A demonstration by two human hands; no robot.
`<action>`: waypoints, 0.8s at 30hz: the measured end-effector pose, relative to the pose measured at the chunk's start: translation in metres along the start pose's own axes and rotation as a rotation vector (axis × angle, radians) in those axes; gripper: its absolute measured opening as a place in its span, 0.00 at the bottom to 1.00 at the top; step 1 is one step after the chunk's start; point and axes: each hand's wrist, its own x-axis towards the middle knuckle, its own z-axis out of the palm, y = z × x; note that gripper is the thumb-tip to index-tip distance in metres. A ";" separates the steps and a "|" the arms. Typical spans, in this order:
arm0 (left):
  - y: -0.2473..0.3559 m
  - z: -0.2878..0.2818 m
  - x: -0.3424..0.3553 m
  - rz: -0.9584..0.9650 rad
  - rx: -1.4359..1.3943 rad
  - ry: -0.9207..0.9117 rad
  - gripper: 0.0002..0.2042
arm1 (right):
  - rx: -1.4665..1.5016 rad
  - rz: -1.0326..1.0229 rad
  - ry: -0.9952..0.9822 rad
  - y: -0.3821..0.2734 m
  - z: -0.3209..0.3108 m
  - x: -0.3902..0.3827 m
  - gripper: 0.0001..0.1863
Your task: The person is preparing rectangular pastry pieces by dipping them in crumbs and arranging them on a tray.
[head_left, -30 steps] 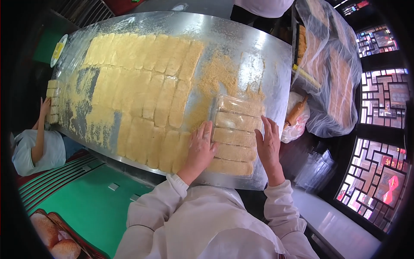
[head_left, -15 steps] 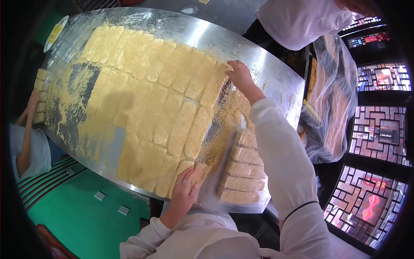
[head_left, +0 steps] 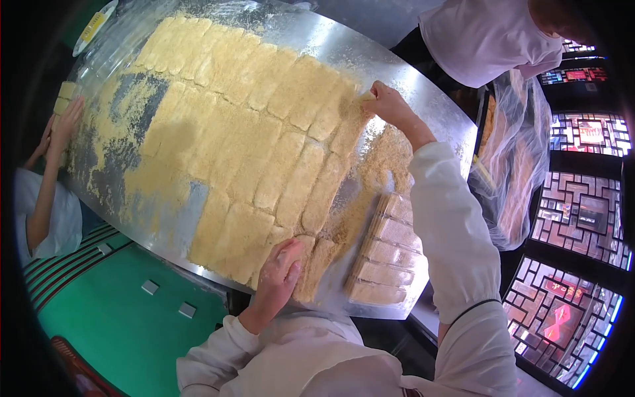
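Flat, crumb-coated yellow slabs (head_left: 228, 149) lie edge to edge in rows over the metal table. My left hand (head_left: 279, 274) rests at the near right corner of the rows, fingers stretched over a slab's end and thumb apart. At the far right corner my right hand (head_left: 393, 109) is closed in a pinch. Something small and pale yellow shows at its fingertips, but I cannot make out what it is. Beside the slabs, below my right hand, lies a heap of loose golden crumbs (head_left: 383, 155).
A clear tray of oblong pieces (head_left: 387, 251) sits at the table's near right. At far left, a person's hands (head_left: 66, 122) touch a stack of pieces. Another person (head_left: 486, 40) stands at the far right near plastic-covered goods (head_left: 516, 159). An oval plate (head_left: 94, 28) lies at the back left.
My right hand's fingers have closed into a pinch, just off the far slab corner. My left hand stays at the near corner. The view has shifted slightly, and the left person's hands have moved.
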 end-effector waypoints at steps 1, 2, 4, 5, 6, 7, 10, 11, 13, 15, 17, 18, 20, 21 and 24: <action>0.000 0.002 0.002 -0.015 -0.009 -0.002 0.18 | 0.154 0.037 0.016 -0.010 -0.007 -0.018 0.21; -0.003 0.006 0.002 -0.013 -0.004 -0.003 0.18 | 0.158 0.036 0.019 -0.020 -0.010 -0.037 0.21; -0.006 0.015 0.007 -0.008 -0.003 -0.039 0.18 | 0.411 0.030 0.207 -0.033 -0.025 -0.078 0.15; -0.004 0.021 0.013 -0.002 -0.001 -0.053 0.18 | 0.456 0.053 0.266 -0.034 -0.036 -0.099 0.14; 0.002 0.028 0.020 -0.010 -0.001 -0.094 0.18 | 0.457 0.072 0.276 -0.033 -0.048 -0.122 0.14; 0.008 0.034 0.025 -0.023 0.003 -0.132 0.19 | 0.538 0.036 0.310 -0.031 -0.058 -0.143 0.15; 0.032 0.055 0.047 0.050 -0.048 -0.151 0.19 | 0.442 -0.023 0.357 -0.020 -0.091 -0.212 0.13; 0.032 0.069 0.064 0.084 -0.038 -0.147 0.19 | 0.324 -0.009 0.391 -0.015 -0.098 -0.230 0.12; 0.030 0.102 0.078 -0.005 0.015 -0.221 0.20 | 0.290 0.037 0.361 0.005 -0.099 -0.265 0.12; 0.033 0.130 0.095 0.047 0.068 -0.151 0.21 | 0.293 0.076 0.338 0.011 -0.105 -0.290 0.12; 0.043 0.148 0.111 0.086 0.118 -0.088 0.22 | 0.297 0.104 0.326 0.020 -0.105 -0.312 0.12; 0.050 0.157 0.118 0.053 0.183 -0.101 0.23 | 0.307 0.115 0.323 0.025 -0.102 -0.323 0.12; 0.051 0.170 0.127 0.020 0.263 -0.108 0.24 | 0.495 0.175 0.411 0.033 -0.092 -0.335 0.12; 0.047 0.177 0.129 0.043 0.299 -0.064 0.25 | 0.715 0.170 0.437 0.047 -0.077 -0.342 0.12; 0.053 0.186 0.134 0.027 0.366 -0.056 0.25 | 1.306 0.210 0.533 0.068 -0.027 -0.351 0.13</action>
